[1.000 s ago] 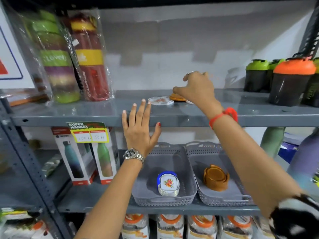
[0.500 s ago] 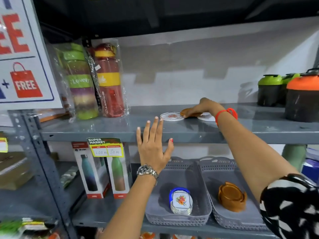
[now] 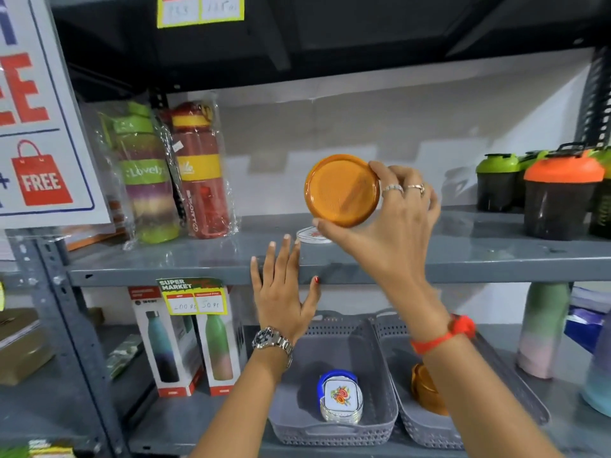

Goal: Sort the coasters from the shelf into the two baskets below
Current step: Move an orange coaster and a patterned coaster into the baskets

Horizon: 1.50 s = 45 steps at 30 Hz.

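My right hand [image 3: 393, 223] holds a round orange coaster [image 3: 342, 190] up above the grey shelf [image 3: 463, 256], its face turned toward me. A white floral coaster [image 3: 309, 234] lies flat on that shelf just under it. My left hand [image 3: 284, 292] is open with fingers spread against the shelf's front edge. On the shelf below stand two grey baskets: the left basket [image 3: 330, 428] holds a stack of white floral coasters [image 3: 340, 396] in a blue holder, the right basket [image 3: 429, 434] holds orange coasters [image 3: 425, 390], partly hidden by my right forearm.
Wrapped bottles [image 3: 198, 170] stand at the shelf's left, shaker bottles with green and orange lids [image 3: 558, 193] at its right. Boxed bottles [image 3: 185, 345] stand left of the baskets, pastel bottles [image 3: 542, 328] to their right. A sale sign [image 3: 36, 127] hangs at upper left.
My right hand has picked the orange coaster off the shelf and raised it, turning it upright. The left hand stayed at the shelf edge.
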Available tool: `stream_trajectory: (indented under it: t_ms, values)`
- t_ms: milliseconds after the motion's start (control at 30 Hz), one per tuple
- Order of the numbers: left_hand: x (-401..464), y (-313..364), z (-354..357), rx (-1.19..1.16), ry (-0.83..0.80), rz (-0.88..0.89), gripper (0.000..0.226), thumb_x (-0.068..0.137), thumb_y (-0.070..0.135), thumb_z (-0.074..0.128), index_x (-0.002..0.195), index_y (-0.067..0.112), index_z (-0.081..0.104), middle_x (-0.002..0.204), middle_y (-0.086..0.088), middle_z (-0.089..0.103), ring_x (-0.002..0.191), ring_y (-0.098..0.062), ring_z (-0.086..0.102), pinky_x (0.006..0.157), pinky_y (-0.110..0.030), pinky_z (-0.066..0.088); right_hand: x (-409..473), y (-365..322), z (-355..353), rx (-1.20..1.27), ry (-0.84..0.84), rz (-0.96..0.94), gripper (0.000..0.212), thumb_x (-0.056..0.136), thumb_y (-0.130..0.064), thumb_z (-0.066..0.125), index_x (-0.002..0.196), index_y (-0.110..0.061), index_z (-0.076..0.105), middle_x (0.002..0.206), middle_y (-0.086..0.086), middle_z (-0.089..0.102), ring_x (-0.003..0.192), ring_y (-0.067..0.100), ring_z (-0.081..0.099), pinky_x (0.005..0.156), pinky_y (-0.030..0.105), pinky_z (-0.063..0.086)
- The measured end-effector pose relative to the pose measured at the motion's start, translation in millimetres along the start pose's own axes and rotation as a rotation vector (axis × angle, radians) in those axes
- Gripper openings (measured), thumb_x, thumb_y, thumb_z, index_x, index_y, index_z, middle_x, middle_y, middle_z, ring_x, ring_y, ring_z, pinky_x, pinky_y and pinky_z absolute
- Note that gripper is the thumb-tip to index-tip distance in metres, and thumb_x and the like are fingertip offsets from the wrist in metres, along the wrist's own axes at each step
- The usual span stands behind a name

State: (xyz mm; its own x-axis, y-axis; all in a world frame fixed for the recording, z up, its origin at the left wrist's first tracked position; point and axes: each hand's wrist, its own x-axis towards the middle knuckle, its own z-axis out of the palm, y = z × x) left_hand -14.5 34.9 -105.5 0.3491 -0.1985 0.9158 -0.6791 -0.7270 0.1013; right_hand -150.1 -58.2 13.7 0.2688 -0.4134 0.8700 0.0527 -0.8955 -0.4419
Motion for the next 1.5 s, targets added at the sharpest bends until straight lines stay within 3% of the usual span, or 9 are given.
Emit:
stream_trajectory:
  t_ms: [167,267,333,467,600,867,1000,1233,1500]
  values:
    - [-1,1,-3,-0.055,0.051,0.019,0.060,0.091,0.048,0.028,0.146,0.024,0.022,0.142,-0.006,0.040,0.133,-0.025,0.033,0.115,-0.044,0.009,-28,-26,-41,0.091,0.128,-0.079,0.091,0.052,-0.071,0.064,0.126,-0.017,0.055,0.118,0.008,0.052,0.114,0.020,0.042,0.100,0.062,0.034]
    - [2,4,-7,-0.065,0.108,0.017,0.059,0.087,0.045,0.041,0.139,0.018,0.033,0.138,-0.011,0.046,0.134,-0.025,0.029,0.114,-0.047,0.016,-40,-39,-64,0.108,0.168,-0.138,0.093,0.055,-0.071,0.064,0.129,-0.016,0.054,0.117,0.007,0.051,0.110,0.017,0.040,0.100,0.063,0.034]
    - [3,8,-10,-0.144,0.099,-0.011,0.069,0.076,0.039,0.055,0.137,0.020,0.029,0.138,-0.008,0.040,0.128,-0.028,0.035,0.104,-0.058,0.033,-44,-45,-75,0.116,0.206,-0.170,0.092,0.055,-0.068,0.066,0.129,-0.014,0.055,0.114,0.007,0.051,0.106,0.015,0.039,0.097,0.064,0.037]
    - [1,17,-15,-0.298,0.149,-0.103,0.064,0.081,0.044,0.046,0.137,0.039,0.015,0.113,-0.019,0.056,0.101,-0.040,0.059,0.076,-0.065,0.047,-43,-45,-80,0.116,0.203,-0.167,0.091,0.054,-0.066,0.065,0.129,-0.015,0.055,0.112,-0.002,0.045,0.105,0.013,0.037,0.095,0.064,0.039]
    - [2,9,-5,-0.065,0.159,-0.020,0.052,0.081,0.043,0.041,0.125,0.014,0.042,0.119,-0.013,0.050,0.128,-0.022,0.027,0.106,-0.050,0.031,-47,-33,-72,0.110,0.055,-0.087,0.094,0.050,-0.074,0.062,0.128,-0.020,0.054,0.114,0.001,0.049,0.107,0.018,0.043,0.098,0.055,0.039]
    - [2,-5,11,0.071,0.144,0.060,0.058,0.096,0.048,0.021,0.135,0.011,0.043,0.139,-0.011,0.047,0.129,-0.027,0.036,0.113,-0.044,0.011,-94,37,-47,0.096,-0.434,0.214,0.092,0.039,-0.072,0.072,0.121,-0.036,0.051,0.109,-0.010,0.045,0.112,0.011,0.039,0.093,0.031,0.041]
    - [0,-5,16,0.065,0.194,0.065,0.059,0.087,0.042,0.038,0.137,0.011,0.043,0.141,-0.008,0.045,0.130,-0.027,0.037,0.113,-0.046,0.012,-115,94,-20,-0.127,-0.583,0.394,0.084,0.043,-0.070,0.076,0.115,-0.031,0.057,0.108,-0.004,0.046,0.118,0.023,0.039,0.097,0.040,0.043]
    - [0,-5,20,0.091,0.245,0.056,0.059,0.088,0.044,0.036,0.137,0.012,0.044,0.141,-0.006,0.046,0.130,-0.025,0.037,0.116,-0.041,0.005,-132,219,37,-0.516,-0.708,0.764,0.093,0.058,-0.067,0.074,0.125,-0.005,0.054,0.140,0.021,0.042,0.133,0.038,0.031,0.108,0.059,0.027]
    - [-2,-6,27,0.137,0.288,0.037,0.061,0.090,0.049,0.028,0.137,0.014,0.044,0.141,-0.004,0.046,0.131,-0.021,0.034,0.116,-0.036,0.002,-150,288,62,-0.681,-0.896,0.929,0.096,0.069,-0.067,0.065,0.143,-0.014,0.035,0.157,0.016,0.018,0.145,0.036,0.010,0.113,0.065,0.011]
